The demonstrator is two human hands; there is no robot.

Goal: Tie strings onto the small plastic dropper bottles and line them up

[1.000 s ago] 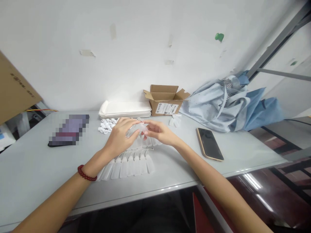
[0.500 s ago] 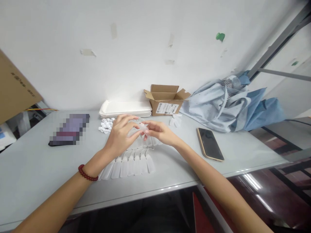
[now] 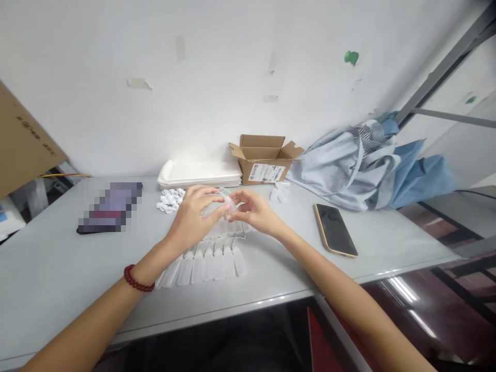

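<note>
My left hand (image 3: 192, 213) and my right hand (image 3: 256, 211) meet above the table, thumbs and fingers closed around a translucent plastic piece (image 3: 231, 203). It looks like one of the small squeeze bottles below, but my fingers cover much of it. Just under my hands lies a row of translucent bottles (image 3: 209, 267) with thin curved spouts, side by side. A second group of translucent bottles (image 3: 222, 229) lies behind that row, partly hidden by my hands. Beside my left hand is a pile of small white caps (image 3: 169, 199).
A stack of white sheets or trays (image 3: 201, 173) and an open cardboard box (image 3: 264, 164) stand against the wall. Several translucent pieces (image 3: 279, 192) lie before the box. A phone (image 3: 335, 230) and blue cloth bags (image 3: 349, 165) are right; a pixelated dark object (image 3: 112, 206) is left.
The translucent piece has turned more upright between my fingers. My right hand's fingers have shifted slightly and gripped it closer to my left thumb. Things on the table stay put.
</note>
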